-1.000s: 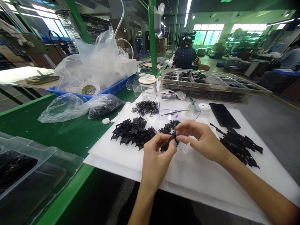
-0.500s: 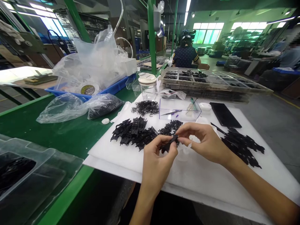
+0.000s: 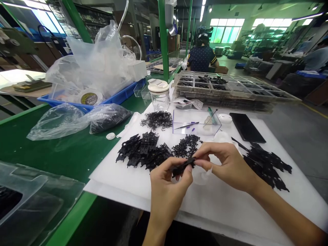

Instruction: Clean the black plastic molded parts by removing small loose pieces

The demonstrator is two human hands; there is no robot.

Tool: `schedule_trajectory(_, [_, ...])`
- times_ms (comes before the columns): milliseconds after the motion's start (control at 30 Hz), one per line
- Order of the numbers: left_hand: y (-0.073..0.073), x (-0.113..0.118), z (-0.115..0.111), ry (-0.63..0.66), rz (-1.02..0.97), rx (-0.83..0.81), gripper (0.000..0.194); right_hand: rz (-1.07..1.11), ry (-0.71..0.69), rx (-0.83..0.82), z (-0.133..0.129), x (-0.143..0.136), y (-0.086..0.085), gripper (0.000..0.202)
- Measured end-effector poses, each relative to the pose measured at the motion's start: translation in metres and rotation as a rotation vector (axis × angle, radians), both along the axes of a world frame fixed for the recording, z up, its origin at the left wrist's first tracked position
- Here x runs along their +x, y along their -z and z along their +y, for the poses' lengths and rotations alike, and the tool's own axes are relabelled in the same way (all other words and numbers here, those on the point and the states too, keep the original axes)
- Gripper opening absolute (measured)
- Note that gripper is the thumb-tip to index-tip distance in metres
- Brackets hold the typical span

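Note:
My left hand [image 3: 170,186] grips a dark, flat black plastic part [image 3: 181,168] between thumb and fingers, above the white foam sheet [image 3: 220,208]. At the part's right end, the thumb and index finger of my right hand [image 3: 224,165] pinch together on it; any smaller piece between those fingertips is hidden. Just behind the hands lies a heap of tiny black pieces [image 3: 186,145]. To the left is a pile of flat black plastic parts [image 3: 143,148], with thin black bits [image 3: 156,119] heaped behind it. More black parts [image 3: 266,165] lie right of my right hand.
A clear box [image 3: 183,128] holding tweezers stands behind the heaps, near a lidded cup [image 3: 159,94] and a black phone-like slab [image 3: 247,127]. Compartment trays [image 3: 235,90] are stacked at the back. A blue tray [image 3: 107,100] with plastic bags stands left; a person [image 3: 202,54] sits beyond.
The view has shifted slightly, so the near table things appear a little lower. Both hands stay together on the black part, which now lies flatter.

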State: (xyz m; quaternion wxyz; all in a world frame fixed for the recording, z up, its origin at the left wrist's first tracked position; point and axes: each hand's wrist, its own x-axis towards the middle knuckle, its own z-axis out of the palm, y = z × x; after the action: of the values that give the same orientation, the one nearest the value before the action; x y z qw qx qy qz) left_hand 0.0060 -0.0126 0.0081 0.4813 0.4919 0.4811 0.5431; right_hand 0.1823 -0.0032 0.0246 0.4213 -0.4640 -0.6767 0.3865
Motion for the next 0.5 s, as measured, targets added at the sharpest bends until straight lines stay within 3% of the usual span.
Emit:
schedule_trajectory(200, [-0.003,-0.003,0.003,-0.035,-0.11,-0.073,0.008,-0.012,0.09,0.057,0.0,0.03,-0.007,0.015])
schedule_trajectory(367, [0.003,-0.007,0.004,-0.006,-0.149,-0.088,0.013,-0.087,-0.292,-0.066,0.003,0.048,-0.007,0.072])
schedule_trajectory(433, [0.004,-0.007,0.004,0.0,-0.148,-0.088,0.013,-0.245,-0.306,-0.082,0.003,0.039,-0.003,0.063])
schedule_trajectory(500, [0.004,-0.007,0.003,-0.02,-0.15,-0.092,0.012,-0.398,-0.257,-0.046,0.001,0.027,0.0,0.027])
